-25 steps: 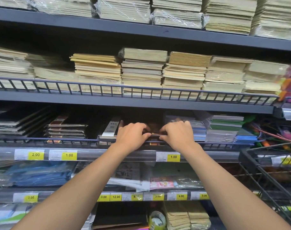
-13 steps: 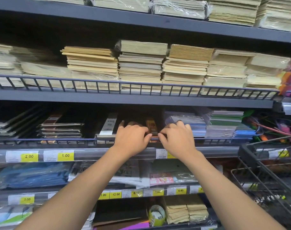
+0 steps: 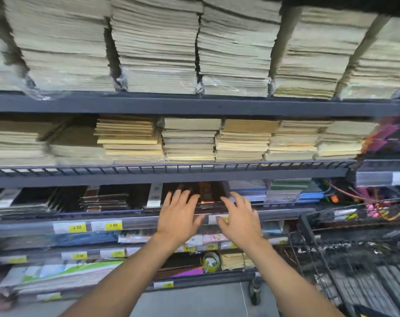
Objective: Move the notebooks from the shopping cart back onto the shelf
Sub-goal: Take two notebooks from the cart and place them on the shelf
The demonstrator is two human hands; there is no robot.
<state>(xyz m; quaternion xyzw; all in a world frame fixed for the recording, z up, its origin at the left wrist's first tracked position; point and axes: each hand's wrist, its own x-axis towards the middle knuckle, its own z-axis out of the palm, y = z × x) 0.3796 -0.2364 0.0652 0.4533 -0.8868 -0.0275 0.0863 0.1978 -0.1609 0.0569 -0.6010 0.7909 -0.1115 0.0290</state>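
Now left hand (image 3: 179,217) and right hand (image 3: 241,219), fingers spread, at the shelved notebooks (image 3: 211,193).

Dark-covered notebooks (image 3: 213,192) lie stacked flat on the grey shelf (image 3: 137,219).

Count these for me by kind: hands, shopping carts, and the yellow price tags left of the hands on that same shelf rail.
Hands: 2, left hand and right hand
Shopping cart: 1
Yellow price tags: 2, 2.00 tag and 1.00 tag
Total: 5

Grey shelf (image 3: 144,221) holds flat stacks of dark notebooks (image 3: 104,200); price tags (image 3: 113,225) along edge
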